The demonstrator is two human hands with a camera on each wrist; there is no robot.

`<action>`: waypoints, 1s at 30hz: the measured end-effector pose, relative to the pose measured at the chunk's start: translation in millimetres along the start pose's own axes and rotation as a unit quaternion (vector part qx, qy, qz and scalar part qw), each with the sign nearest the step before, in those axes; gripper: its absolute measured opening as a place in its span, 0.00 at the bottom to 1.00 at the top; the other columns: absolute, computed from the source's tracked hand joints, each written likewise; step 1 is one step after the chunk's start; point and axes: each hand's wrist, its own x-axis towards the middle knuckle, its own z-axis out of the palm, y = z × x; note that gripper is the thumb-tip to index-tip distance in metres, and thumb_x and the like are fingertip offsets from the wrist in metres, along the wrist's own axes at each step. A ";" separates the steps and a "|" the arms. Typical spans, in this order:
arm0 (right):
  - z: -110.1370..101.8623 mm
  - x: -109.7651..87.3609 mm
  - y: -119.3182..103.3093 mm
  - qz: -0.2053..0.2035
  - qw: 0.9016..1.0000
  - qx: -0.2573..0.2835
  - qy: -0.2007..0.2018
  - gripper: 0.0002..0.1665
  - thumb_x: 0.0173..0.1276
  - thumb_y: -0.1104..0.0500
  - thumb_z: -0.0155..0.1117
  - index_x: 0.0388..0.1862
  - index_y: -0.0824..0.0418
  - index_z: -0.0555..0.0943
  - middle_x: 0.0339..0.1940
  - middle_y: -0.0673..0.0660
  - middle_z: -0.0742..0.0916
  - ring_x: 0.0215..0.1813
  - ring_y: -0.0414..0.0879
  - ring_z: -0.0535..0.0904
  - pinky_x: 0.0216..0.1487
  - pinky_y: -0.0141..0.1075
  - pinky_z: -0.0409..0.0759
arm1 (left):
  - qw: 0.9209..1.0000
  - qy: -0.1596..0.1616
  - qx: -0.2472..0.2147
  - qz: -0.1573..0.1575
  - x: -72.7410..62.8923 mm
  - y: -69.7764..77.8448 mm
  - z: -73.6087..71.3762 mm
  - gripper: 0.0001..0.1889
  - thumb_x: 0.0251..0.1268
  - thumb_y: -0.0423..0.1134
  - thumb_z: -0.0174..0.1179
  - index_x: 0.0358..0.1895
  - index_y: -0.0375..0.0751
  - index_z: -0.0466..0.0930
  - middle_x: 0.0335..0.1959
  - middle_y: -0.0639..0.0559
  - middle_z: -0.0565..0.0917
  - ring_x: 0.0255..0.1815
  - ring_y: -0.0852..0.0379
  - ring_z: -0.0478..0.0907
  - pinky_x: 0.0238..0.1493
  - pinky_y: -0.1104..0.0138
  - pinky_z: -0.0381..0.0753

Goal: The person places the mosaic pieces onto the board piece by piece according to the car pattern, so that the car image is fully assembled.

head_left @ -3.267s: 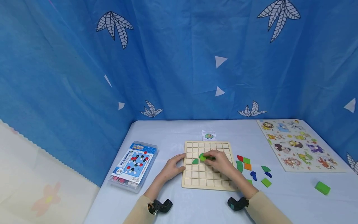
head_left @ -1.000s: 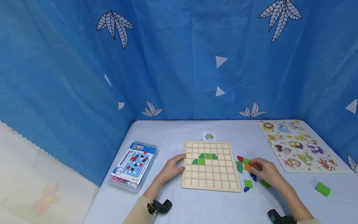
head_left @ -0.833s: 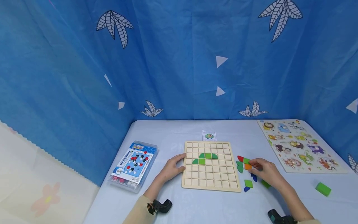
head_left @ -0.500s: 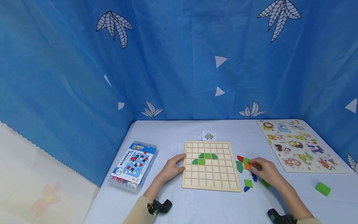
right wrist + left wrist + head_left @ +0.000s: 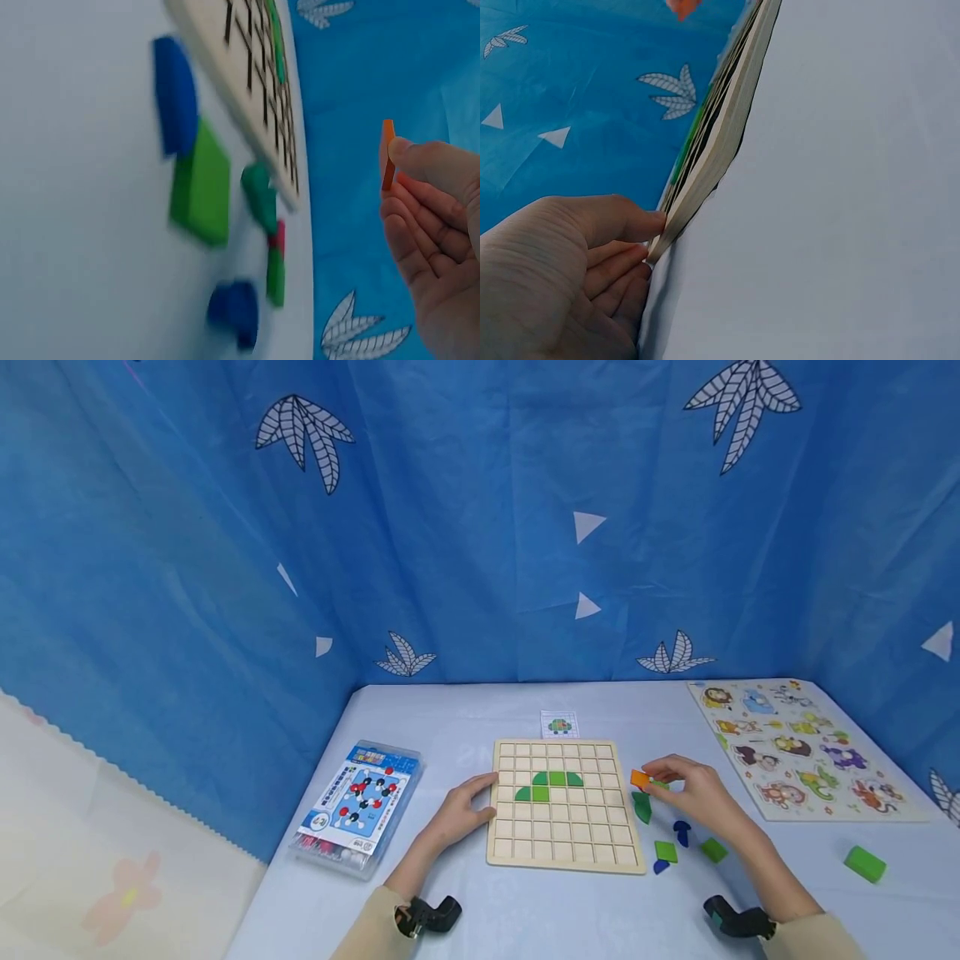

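Observation:
My right hand (image 5: 697, 792) pinches an orange square tile (image 5: 640, 779) between thumb and fingers, just right of the board. In the right wrist view the orange tile (image 5: 388, 154) is seen edge-on, raised above the table. My left hand (image 5: 459, 808) rests against the left edge of a wooden grid board (image 5: 570, 853), thumb and fingertips at its side. Set into the grid are two light green squares (image 5: 557, 777) and three dark green rounded pieces (image 5: 574, 779). Under the right hand lie dark green leaf-like pieces (image 5: 642, 808) and a partly covered light green tile (image 5: 660, 785).
Blue pieces (image 5: 682, 832) and green squares (image 5: 665, 852) lie right of the board. A pattern card (image 5: 559, 725) sits behind it. A boxed molecule kit (image 5: 360, 806) is on the left, an animal puzzle board (image 5: 806, 760) at the back right, a green block (image 5: 866, 864) at far right.
My right hand has gone from the board to the loose pieces, picked up the orange tile and moved it left toward the board. My left hand has stayed at the board's edge.

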 end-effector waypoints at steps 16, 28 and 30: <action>58.7 37.7 -50.8 0.014 0.993 0.069 -0.094 0.13 0.58 0.62 0.70 0.43 0.62 0.83 0.39 0.50 0.85 0.38 0.44 0.79 0.41 0.40 0.82 | 1.000 0.003 -0.006 0.002 -0.2 1.2 0.0 0.30 0.60 0.33 0.61 0.67 0.38 0.66 0.67 0.46 0.67 0.69 0.47 0.59 0.68 0.54 0.60; 89.6 39.7 -50.4 0.008 0.992 0.056 -0.115 0.12 0.57 0.63 0.71 0.40 0.61 0.84 0.35 0.48 0.83 0.36 0.40 0.77 0.38 0.32 0.81 | 1.000 -0.001 0.001 -0.003 0.5 0.2 0.2 0.31 0.60 0.33 0.62 0.68 0.39 0.66 0.68 0.47 0.67 0.69 0.48 0.60 0.68 0.56 0.61; 91.7 38.9 -50.4 0.006 0.992 0.049 -0.115 0.11 0.57 0.63 0.71 0.40 0.61 0.84 0.35 0.48 0.83 0.35 0.40 0.77 0.37 0.32 0.81 | 1.000 0.000 0.000 -0.004 0.9 -0.4 0.4 0.31 0.60 0.34 0.62 0.68 0.39 0.66 0.67 0.47 0.67 0.69 0.48 0.60 0.68 0.56 0.61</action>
